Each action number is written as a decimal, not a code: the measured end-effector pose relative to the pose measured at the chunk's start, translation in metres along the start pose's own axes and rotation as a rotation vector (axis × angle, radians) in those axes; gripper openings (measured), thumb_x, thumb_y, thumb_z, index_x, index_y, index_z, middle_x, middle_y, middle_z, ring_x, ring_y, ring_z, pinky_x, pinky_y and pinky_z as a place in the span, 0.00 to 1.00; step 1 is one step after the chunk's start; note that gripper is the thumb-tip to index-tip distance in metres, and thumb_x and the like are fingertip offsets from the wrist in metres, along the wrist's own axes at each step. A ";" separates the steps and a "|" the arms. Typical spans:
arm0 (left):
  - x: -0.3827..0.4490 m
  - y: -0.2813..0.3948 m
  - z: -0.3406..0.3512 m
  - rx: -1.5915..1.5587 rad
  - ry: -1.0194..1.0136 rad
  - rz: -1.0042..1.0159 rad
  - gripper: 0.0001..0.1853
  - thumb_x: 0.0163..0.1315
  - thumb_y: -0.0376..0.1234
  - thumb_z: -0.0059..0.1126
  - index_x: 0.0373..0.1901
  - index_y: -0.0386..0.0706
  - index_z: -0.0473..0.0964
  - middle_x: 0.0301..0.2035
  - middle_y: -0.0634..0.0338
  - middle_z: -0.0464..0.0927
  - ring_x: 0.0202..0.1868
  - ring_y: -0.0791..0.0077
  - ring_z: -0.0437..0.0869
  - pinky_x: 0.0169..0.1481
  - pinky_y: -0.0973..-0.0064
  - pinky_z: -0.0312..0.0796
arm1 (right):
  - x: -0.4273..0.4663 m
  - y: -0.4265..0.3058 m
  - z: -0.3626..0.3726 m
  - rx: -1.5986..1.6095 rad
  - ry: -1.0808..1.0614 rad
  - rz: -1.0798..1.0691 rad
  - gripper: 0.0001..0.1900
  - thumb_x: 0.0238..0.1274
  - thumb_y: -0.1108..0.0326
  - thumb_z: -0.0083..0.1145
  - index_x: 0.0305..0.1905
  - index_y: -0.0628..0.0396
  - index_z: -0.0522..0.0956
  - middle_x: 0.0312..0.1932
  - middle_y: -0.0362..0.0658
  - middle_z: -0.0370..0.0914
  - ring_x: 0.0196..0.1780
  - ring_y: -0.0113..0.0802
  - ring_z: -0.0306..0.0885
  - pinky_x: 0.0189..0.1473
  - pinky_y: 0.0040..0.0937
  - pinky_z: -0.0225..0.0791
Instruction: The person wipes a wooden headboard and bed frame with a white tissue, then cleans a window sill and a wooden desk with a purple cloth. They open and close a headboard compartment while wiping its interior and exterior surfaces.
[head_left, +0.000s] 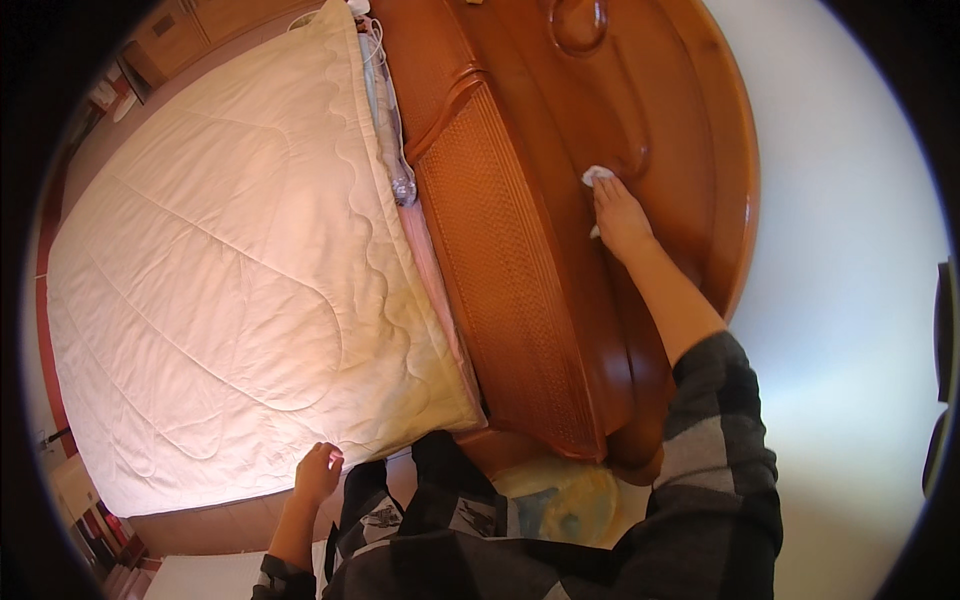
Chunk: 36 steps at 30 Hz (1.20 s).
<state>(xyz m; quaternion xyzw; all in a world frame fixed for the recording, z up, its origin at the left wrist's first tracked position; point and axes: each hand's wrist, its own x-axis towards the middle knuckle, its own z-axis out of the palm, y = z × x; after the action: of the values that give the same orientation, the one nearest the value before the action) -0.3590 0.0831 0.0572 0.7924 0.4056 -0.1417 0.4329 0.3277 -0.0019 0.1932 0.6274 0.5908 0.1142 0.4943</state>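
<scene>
A glossy carved wooden headboard (555, 135) rises at the right side of a bed. My right hand (621, 219) presses a white cloth (598, 175) against the headboard's surface, close to a carved curl; most of the cloth is hidden under the fingers. Low in the view, my left hand (318, 471) is held with bent fingers at the near edge of a cream quilt (247, 247) that covers the mattress. Nothing shows in that hand. Whether it touches the quilt is unclear.
A woven-textured panel (495, 247) fronts the headboard. Between quilt and headboard lie a white cable (377, 49) and a clear plastic-wrapped item (403, 187). A pale wall (832, 225) stands at right. Near my legs is a yellowish translucent bag or cover (577, 502).
</scene>
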 end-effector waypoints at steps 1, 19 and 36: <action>0.000 0.000 0.002 0.001 -0.018 -0.007 0.06 0.65 0.32 0.64 0.41 0.41 0.80 0.38 0.52 0.84 0.42 0.57 0.88 0.49 0.61 0.79 | -0.009 -0.013 0.007 0.067 -0.094 -0.032 0.29 0.75 0.57 0.51 0.72 0.66 0.73 0.80 0.53 0.62 0.83 0.46 0.56 0.85 0.45 0.40; 0.030 0.017 -0.013 -0.089 0.073 0.027 0.06 0.66 0.31 0.64 0.41 0.40 0.80 0.39 0.52 0.83 0.43 0.56 0.88 0.48 0.60 0.78 | -0.111 0.097 -0.099 0.066 0.147 0.140 0.31 0.64 0.66 0.56 0.73 0.59 0.72 0.63 0.58 0.77 0.72 0.49 0.71 0.81 0.44 0.56; 0.009 0.000 -0.001 -0.045 0.011 -0.114 0.06 0.65 0.32 0.63 0.39 0.41 0.81 0.38 0.53 0.85 0.40 0.59 0.89 0.47 0.62 0.80 | 0.078 0.169 -0.085 -0.142 0.319 0.364 0.30 0.79 0.59 0.43 0.76 0.67 0.65 0.82 0.52 0.59 0.85 0.45 0.53 0.86 0.42 0.38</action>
<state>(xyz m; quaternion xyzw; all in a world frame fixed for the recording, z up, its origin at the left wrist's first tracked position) -0.3534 0.0893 0.0524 0.7590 0.4555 -0.1527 0.4395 0.3938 0.1372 0.3274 0.6612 0.5291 0.3401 0.4089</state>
